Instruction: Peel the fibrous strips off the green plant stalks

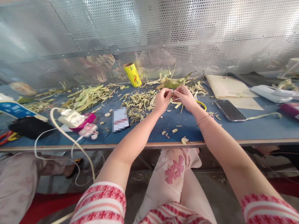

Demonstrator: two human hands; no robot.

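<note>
Pinching: my left hand (163, 100) and right hand (186, 99), fingertips closed on a plant scrap (172, 93)
Scrap's feel: probably light, dry, fragile
Best hold: its ends, gently

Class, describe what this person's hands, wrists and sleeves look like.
Both short sleeves are white with red patterned bands and paler stripes. The left hand and right hand wear no gloves; the right has a thin bracelet at its wrist.
</note>
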